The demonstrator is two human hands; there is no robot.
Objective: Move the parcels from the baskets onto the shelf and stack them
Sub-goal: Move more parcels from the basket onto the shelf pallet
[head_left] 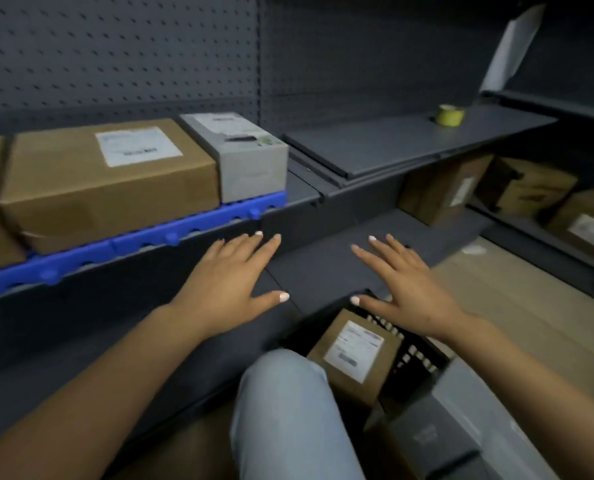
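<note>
below shelf edge, both hands spread.

Both hands — left hand, right hand — empty, fingers spread above basket.

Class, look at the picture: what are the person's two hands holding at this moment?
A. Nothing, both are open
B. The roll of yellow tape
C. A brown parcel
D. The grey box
A: the left hand and right hand are spread flat with straight fingers, above the basket, gripping nothing.
</note>
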